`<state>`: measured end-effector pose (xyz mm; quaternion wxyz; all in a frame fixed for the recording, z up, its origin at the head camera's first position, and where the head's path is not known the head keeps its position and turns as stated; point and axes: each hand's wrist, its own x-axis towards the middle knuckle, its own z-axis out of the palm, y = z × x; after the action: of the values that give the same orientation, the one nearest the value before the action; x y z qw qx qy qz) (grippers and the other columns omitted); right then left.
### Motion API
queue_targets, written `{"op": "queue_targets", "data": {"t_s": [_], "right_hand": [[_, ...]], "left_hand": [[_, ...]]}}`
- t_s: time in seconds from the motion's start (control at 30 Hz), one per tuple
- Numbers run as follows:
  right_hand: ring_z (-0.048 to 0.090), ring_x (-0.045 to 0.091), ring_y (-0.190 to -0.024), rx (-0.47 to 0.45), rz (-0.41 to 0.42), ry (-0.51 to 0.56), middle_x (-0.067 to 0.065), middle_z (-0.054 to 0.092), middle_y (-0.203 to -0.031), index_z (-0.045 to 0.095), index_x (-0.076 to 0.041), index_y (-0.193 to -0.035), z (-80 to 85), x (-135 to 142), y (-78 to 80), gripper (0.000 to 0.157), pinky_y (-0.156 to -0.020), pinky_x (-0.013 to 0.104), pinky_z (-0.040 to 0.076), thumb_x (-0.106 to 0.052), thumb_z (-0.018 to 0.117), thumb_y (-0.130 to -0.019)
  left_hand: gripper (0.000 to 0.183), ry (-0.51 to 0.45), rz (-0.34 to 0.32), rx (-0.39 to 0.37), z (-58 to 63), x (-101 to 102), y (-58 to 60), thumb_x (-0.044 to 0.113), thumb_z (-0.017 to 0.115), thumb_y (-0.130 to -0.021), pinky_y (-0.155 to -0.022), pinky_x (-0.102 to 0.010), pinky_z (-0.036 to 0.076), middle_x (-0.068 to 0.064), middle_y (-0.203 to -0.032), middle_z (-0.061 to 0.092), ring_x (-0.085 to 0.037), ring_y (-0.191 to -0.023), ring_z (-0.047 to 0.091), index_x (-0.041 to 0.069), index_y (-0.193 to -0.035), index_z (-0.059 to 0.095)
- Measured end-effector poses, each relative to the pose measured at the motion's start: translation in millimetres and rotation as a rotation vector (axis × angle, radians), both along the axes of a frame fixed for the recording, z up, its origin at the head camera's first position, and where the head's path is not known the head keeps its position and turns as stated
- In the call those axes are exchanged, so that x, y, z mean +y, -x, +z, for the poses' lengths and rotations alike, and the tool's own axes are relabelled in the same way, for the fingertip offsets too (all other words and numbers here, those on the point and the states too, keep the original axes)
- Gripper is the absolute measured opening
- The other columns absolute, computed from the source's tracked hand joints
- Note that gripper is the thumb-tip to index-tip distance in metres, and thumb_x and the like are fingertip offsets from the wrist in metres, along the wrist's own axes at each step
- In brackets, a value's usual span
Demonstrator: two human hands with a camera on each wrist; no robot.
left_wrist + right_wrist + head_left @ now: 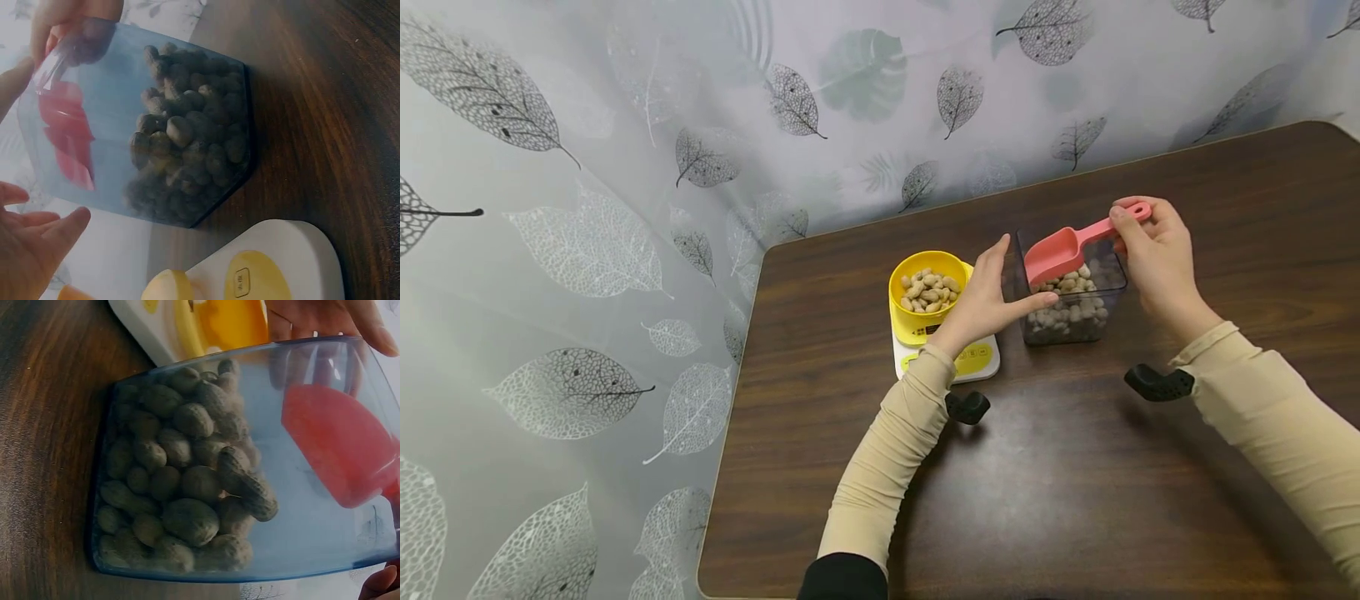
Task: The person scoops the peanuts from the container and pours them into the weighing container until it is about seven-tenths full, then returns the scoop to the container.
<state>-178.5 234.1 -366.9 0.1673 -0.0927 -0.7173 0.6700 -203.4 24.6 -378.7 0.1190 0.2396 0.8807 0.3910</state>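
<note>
My right hand [1161, 258] pinches the handle of a pink scoop [1054, 255], whose blade dips inside the top of a clear, dark-tinted plastic container [1060, 339]. Seen through the container's wall, the scoop blade [331, 434] is above the heap of unshelled peanuts [190, 522]. At the container's left side, my left hand [983, 302] has its fingers and thumb spread, thumb tip near the rim. It is between the container and a yellow bowl [894, 287] of peanuts [929, 290]. That bowl sits on a white and yellow kitchen scale [988, 367], partly hidden by my left hand and wrist.
Everything stands on a dark wood-grain table [820, 400]. A leaf-patterned curtain or covering [850, 108] borders its back and left edges. Black wrist mounts [967, 408] stick out below both sleeves.
</note>
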Motion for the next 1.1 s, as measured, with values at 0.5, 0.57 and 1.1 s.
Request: {"op": "queue_targets", "data": {"t_s": [0.5, 0.57, 1.1], "right_hand": [[0.030, 0.007, -0.052, -0.053, 0.082, -0.203, -0.020, 0.055, -0.080, 0.053, -0.012, -0.122, -6.8, 0, 1.6, 0.038, -0.044, 0.023, 0.026, -0.034, 0.056, -0.091], [0.026, 0.008, -0.048, -0.066, 0.095, -0.243, -0.019, 0.053, -0.075, 0.053, -0.010, -0.124, -6.9, 0, 1.7, 0.042, -0.042, 0.028, 0.022, -0.036, 0.055, -0.091], [0.044, 0.003, -0.087, -0.129, 0.087, -0.162, -0.022, 0.051, -0.102, 0.056, -0.014, -0.126, -9.4, 8, -4.2, 0.038, -0.068, 0.003, 0.041, -0.033, 0.055, -0.092]], "left_hand": [[0.084, -0.098, -0.072, -0.004, -8.9, 1, 2.5, 0.045, 0.065, -0.084, -0.099, -0.018, 0.043, 0.005, -0.153, 0.023, -0.007, -0.133, 0.035, 0.032, -0.149, 0.013], [0.084, -0.105, -0.071, -0.014, -9.5, 1, 3.1, 0.044, 0.065, -0.084, -0.098, -0.017, 0.044, 0.004, -0.152, 0.025, -0.007, -0.131, 0.038, 0.032, -0.149, 0.013], [0.083, -0.168, -0.057, -0.065, -11.7, 2, 2.2, 0.040, 0.066, -0.084, -0.084, -0.013, 0.050, 0.000, -0.148, 0.031, -0.008, -0.128, 0.043, 0.031, -0.149, 0.015]]}}
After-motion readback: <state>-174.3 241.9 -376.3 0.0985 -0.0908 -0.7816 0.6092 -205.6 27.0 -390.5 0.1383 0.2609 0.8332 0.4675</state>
